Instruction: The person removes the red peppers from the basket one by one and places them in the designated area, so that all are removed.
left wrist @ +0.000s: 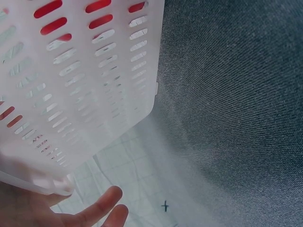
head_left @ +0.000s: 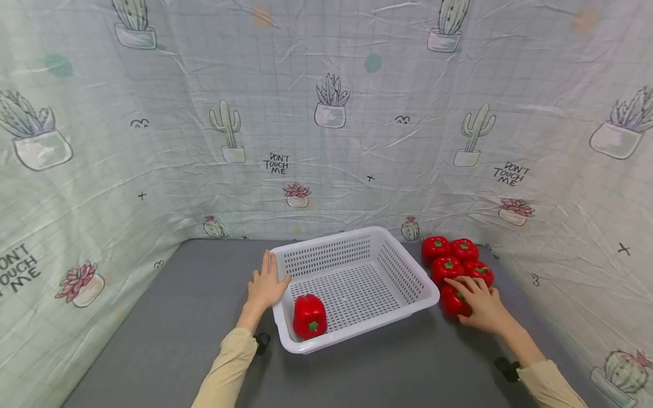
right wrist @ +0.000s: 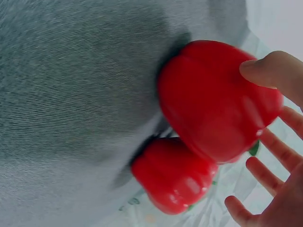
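A white perforated plastic basket (head_left: pixel 352 289) sits on the table, with one red bell pepper (head_left: pixel 309 317) in its near left corner. My left hand (head_left: pixel 266 285) rests on the basket's left rim; its fingers are fairly straight, and in the left wrist view the fingertips (left wrist: pixel 112 195) extend past the rim. To the right of the basket, my right hand (head_left: pixel 482 305) holds the nearest red bell pepper (head_left: pixel 453 301) of a cluster. In the right wrist view, the thumb lies on this pepper (right wrist: pixel 213 99) and the fingers spread along its other side.
Several more red bell peppers (head_left: pixel 446 268) stand close together behind the held one, near the basket's right end. A grey cloth (head_left: pixel 168 317) covers the table. Cactus-printed sheeting (head_left: pixel 326 158) hangs at the back and both sides.
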`<action>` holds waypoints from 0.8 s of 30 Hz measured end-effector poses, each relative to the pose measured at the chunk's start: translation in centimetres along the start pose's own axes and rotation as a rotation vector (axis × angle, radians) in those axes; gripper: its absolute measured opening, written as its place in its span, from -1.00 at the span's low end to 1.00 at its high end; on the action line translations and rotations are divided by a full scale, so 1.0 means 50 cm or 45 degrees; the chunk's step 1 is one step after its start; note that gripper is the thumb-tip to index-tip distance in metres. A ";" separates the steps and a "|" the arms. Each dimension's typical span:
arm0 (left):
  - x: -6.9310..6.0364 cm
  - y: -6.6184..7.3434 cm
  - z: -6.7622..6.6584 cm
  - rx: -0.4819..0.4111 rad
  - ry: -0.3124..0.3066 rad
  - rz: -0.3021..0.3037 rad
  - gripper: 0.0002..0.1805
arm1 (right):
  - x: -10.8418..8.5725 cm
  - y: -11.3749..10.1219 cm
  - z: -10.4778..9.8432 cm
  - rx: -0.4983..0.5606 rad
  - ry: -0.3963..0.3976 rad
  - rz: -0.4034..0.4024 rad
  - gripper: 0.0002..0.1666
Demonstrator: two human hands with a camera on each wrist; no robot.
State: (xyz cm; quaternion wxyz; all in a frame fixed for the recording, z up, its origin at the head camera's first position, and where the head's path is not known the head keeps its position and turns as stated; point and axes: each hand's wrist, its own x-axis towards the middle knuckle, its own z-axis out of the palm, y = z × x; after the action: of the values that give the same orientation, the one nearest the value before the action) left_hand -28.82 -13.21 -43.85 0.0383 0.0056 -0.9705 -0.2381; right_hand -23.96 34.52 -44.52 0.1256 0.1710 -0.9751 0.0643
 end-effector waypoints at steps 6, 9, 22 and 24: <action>0.001 0.000 -0.003 0.003 0.006 -0.006 -0.15 | 0.006 -0.016 -0.015 -0.017 0.066 -0.038 -0.03; -0.001 -0.001 -0.004 0.001 0.003 -0.010 -0.15 | 0.011 -0.027 -0.025 -0.018 0.132 -0.078 -0.04; 0.000 0.000 -0.001 -0.007 0.002 -0.006 -0.15 | 0.027 -0.096 -0.085 0.043 0.345 -0.257 -0.17; 0.001 0.000 -0.001 -0.005 -0.001 -0.005 -0.15 | 0.029 -0.106 -0.091 0.057 0.340 -0.260 -0.17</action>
State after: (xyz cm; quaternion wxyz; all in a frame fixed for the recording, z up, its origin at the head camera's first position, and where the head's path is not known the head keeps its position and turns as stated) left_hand -28.85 -13.23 -43.81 0.0373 0.0072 -0.9700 -0.2401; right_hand -22.39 29.87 -39.34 0.2562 0.2618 -0.9256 0.0952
